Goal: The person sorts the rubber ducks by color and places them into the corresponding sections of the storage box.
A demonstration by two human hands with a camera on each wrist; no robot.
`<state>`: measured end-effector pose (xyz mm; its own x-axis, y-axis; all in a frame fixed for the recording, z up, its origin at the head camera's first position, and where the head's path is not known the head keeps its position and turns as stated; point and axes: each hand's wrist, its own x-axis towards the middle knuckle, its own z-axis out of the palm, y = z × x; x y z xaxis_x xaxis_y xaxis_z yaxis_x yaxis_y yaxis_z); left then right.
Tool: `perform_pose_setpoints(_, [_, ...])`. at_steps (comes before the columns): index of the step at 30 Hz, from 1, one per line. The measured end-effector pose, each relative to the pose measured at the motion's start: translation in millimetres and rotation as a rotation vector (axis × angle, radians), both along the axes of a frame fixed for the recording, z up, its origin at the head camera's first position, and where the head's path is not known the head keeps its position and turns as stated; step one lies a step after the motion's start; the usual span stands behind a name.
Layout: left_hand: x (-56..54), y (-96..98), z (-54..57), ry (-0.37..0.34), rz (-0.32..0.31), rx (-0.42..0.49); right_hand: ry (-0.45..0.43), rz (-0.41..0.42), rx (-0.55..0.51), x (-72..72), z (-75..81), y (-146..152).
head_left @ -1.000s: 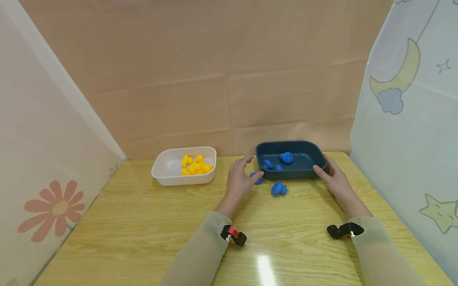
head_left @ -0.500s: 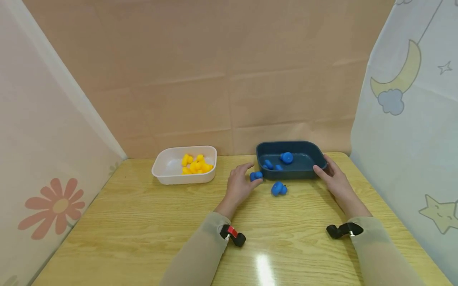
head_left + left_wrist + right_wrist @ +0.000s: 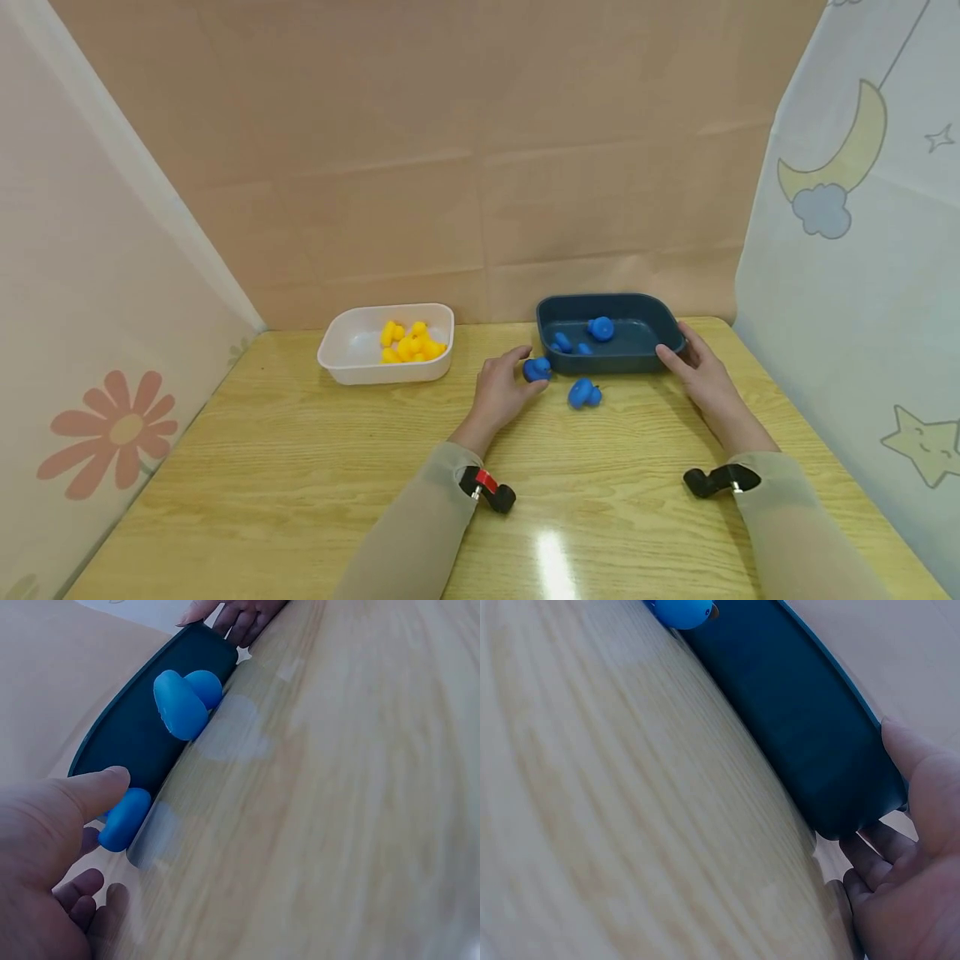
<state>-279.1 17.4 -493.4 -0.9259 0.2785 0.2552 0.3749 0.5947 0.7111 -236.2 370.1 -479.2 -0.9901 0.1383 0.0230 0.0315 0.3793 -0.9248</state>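
Note:
My left hand (image 3: 501, 388) pinches a small blue rubber duck (image 3: 537, 370) between thumb and fingers, beside the near left corner of a dark blue bin (image 3: 622, 364). In the left wrist view the thumb overlaps the top of that duck (image 3: 126, 819), with the other fingers behind and below it. A second blue duck (image 3: 582, 393) lies on the table just in front of the bin. My right hand (image 3: 701, 379) grips the bin's right end, thumb at the rim and fingers against the outer wall. Several blue pieces (image 3: 601, 329) lie inside the bin.
To the left stands a white bin (image 3: 348, 377) holding several yellow ducks (image 3: 412, 346). Both bins sit near the back edge of the wooden table (image 3: 300, 467), before a brown paper backdrop (image 3: 375, 183). Printed cloth hangs at each side.
My left hand's fingers have closed in around the blue duck, which has turned between them. The right hand stays on the bin, which has not moved.

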Motion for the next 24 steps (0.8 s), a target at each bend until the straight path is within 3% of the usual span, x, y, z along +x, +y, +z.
perform_pose_setpoints(16, [0.2, 2.0, -3.1, 0.01, -0.002, -0.052, -0.009, 0.003, 0.005, 2.7, -0.5, 0.5])
perform_pose_setpoints(24, [-0.7, 4.3, -2.4, 0.038, 0.031, -0.105, -0.005, -0.002, 0.009, 2.5, 0.3, -0.8])
